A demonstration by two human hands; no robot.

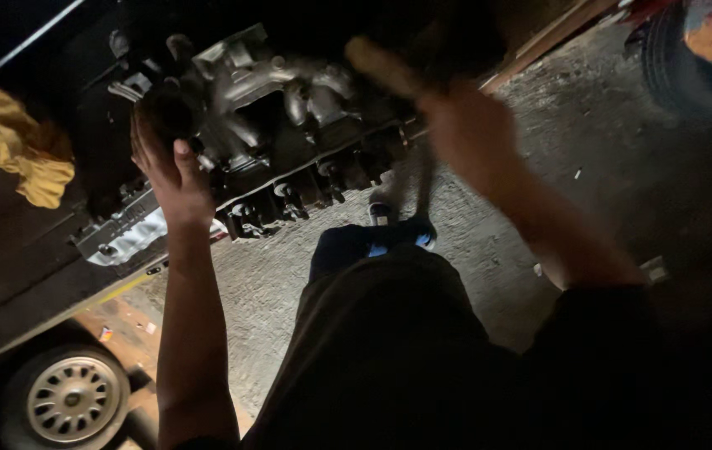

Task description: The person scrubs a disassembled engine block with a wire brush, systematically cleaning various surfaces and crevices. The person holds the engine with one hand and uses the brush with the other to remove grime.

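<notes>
A: What's nearest?

B: The person's dark-trousered leg, over a gravel floor (539, 150), with a car wheel (71, 398) at lower left.

A: And the hands?

B: The left hand (171, 171) presses, fingers together, on the engine (264, 125). The right hand (466, 133), blurred, is clamped on a wooden handle (382, 68).

A: Beyond?

B: A yellow rag (18, 146) lies left of the engine; a tyre (689, 58) stands at far right.

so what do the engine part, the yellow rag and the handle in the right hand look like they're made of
Engine part: cast metal by its look, dull grey with rounded runners and a grimy matte surface. Yellow rag: soft cloth, crumpled in loose folds. Handle, gripped by the right hand: probably wood, pale tan and matte, but it is motion-blurred, so that is uncertain. The left hand rests on the engine.
</notes>
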